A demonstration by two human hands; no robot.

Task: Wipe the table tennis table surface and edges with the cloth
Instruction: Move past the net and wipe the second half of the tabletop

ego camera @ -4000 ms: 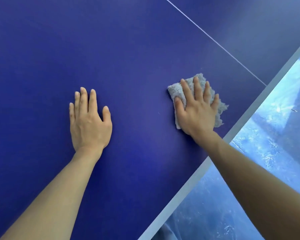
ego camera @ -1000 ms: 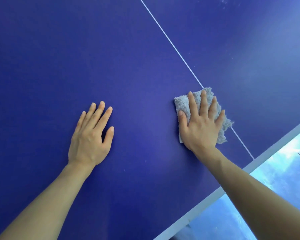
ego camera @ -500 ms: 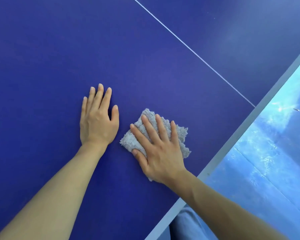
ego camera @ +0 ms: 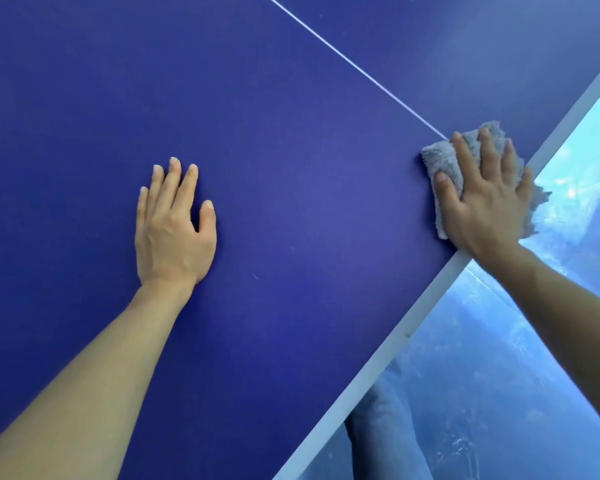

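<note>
Nearest the camera, below the table's rim, a leg in pale denim stands on the glossy blue floor, and both bare forearms reach up from the bottom of the view onto the table tennis table. The pale border strip runs diagonally from the lower middle to the upper right.

Further in, the left hand lies flat on the dark blue surface, palm down, fingers close together and extended, holding nothing — it looks like a brace for the body's weight. Well apart from it, the right hand presses flat, fingers spread, on the grey fluffy cloth. The cloth sits right at the table's edge, its frayed far corner overhanging the rim, just where the thin white centre line meets the border.

Beyond the hands the blue top stretches away, with faint specks and a small scuff near the middle.

As a judgement, the wiping is mid-course: no wet trail or clear contrast shows which parts are finished, so progress cannot be read off the surface. The cloth covers only this corner of the border — the rest of the edge strip and the far half presumably remain.
</note>
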